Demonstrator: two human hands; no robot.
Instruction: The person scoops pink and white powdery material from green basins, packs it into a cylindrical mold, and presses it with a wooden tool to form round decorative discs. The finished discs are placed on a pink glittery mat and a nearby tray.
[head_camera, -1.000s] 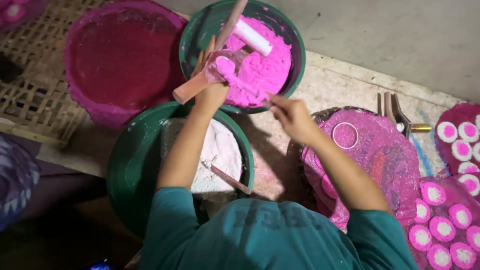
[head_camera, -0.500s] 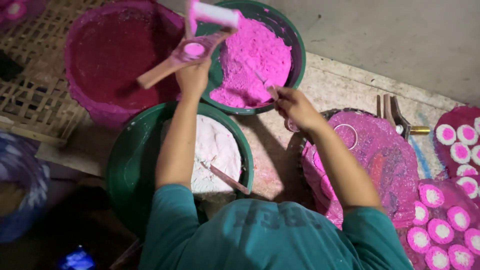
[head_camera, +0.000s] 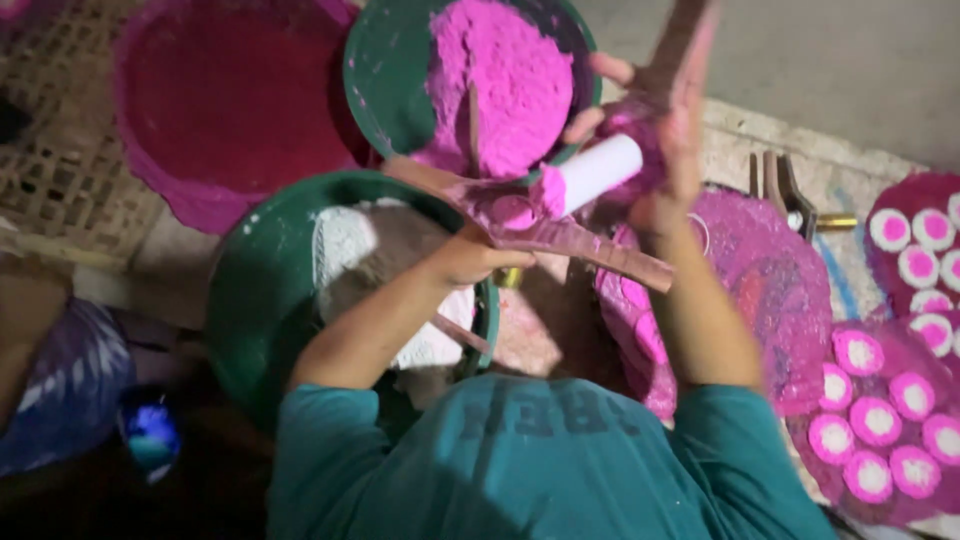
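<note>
mould (head_camera: 560, 225) now nearer, over basins (head_camera: 290, 290)

Left hand (head_camera: 470, 262) clenched low, right hand (head_camera: 655, 150) raised, fingers (head_camera: 610, 68) spread.

My hands work in a tight pocket: the green bowl of pink powder (head_camera: 400, 90) blocks ahead, the green bowl of white powder (head_camera: 270, 290) crowds my left, rows of pink-and-white discs (head_camera: 880, 410) fill my right; bare grey floor (head_camera: 830, 70) lies open beyond
</note>
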